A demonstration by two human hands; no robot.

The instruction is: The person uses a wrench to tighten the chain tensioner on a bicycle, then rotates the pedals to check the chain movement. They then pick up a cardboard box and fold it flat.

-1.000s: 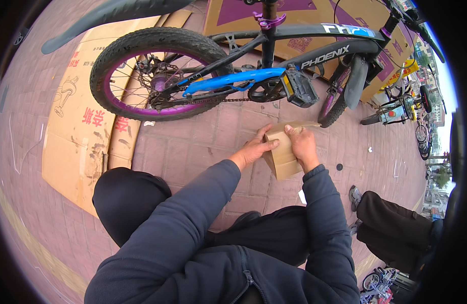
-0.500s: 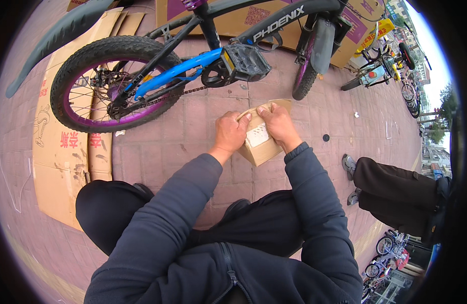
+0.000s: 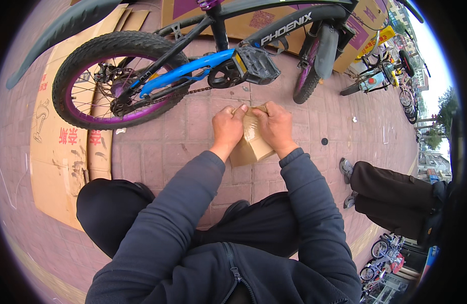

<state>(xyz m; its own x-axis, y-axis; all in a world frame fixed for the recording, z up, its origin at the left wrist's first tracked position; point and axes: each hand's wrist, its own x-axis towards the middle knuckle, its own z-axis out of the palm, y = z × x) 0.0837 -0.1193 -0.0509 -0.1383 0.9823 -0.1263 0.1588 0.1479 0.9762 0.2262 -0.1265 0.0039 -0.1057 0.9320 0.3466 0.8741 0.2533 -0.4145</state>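
Observation:
Between my hands is a small brown cardboard box [image 3: 253, 147], tilted, with shiny clear tape along its upper face. My left hand [image 3: 228, 129] grips its far left edge, thumb on top and fingers curled. At the far right edge my right hand [image 3: 276, 127] pinches the cardboard the same way, knuckles bent. Both hands hide much of the far end, and what is inside the box cannot be seen. Just beyond them stands a black bicycle [image 3: 286, 31] with a blue chain guard [image 3: 193, 68] and purple rims; its black pedal [image 3: 259, 66] is the part nearest my hands.
Flattened cardboard [image 3: 61, 167] lies on the paving at the left. A large carton [image 3: 248, 23] stands behind the bicycle. At the right another person's legs [image 3: 385, 190] stand close by. A black round disc [image 3: 324, 141] lies on the bricks; parked bicycles [image 3: 378, 76] line the far right.
My hands have come closer together on the box, and its top has narrowed between them. The pale patch on its face is now mostly out of sight. The whole view has shifted slightly.

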